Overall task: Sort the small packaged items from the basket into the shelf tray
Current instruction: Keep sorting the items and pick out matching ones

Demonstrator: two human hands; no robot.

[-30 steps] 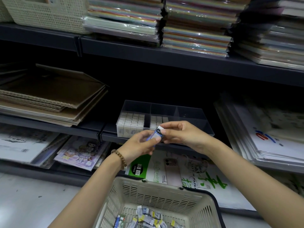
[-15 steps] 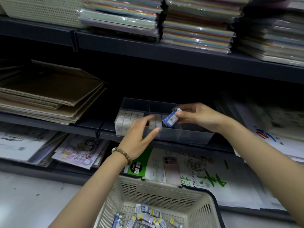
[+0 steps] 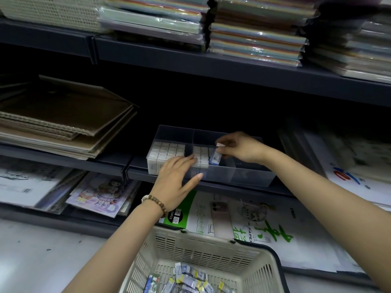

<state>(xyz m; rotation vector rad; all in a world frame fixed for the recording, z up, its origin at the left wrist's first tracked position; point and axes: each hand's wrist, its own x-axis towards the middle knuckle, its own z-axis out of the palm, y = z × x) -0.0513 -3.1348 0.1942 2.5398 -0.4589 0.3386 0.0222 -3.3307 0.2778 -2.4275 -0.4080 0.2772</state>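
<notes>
A clear divided tray (image 3: 243, 176) sits on the middle shelf, its left compartments filled with rows of small white packets (image 3: 167, 150). My right hand (image 3: 239, 149) pinches a small blue-and-white packet (image 3: 215, 158) and holds it down in the tray's middle compartment, beside the packed rows. My left hand (image 3: 176, 178) rests flat with straight fingers on the tray's front wall and the packets behind it. A beige plastic basket (image 3: 203, 246) stands below, with several small loose packets (image 3: 186, 281) on its bottom.
Brown cardboard sheets (image 3: 63, 123) lie on the middle shelf to the left. Stacks of coloured paper packs (image 3: 254, 34) fill the top shelf. Sketch-paper pads (image 3: 243, 225) and picture sheets (image 3: 99, 193) lie on the bottom shelf behind the basket.
My right hand carried the packet from in front of the tray down into its middle compartment. My left hand let go of the packet and moved onto the tray's front edge.
</notes>
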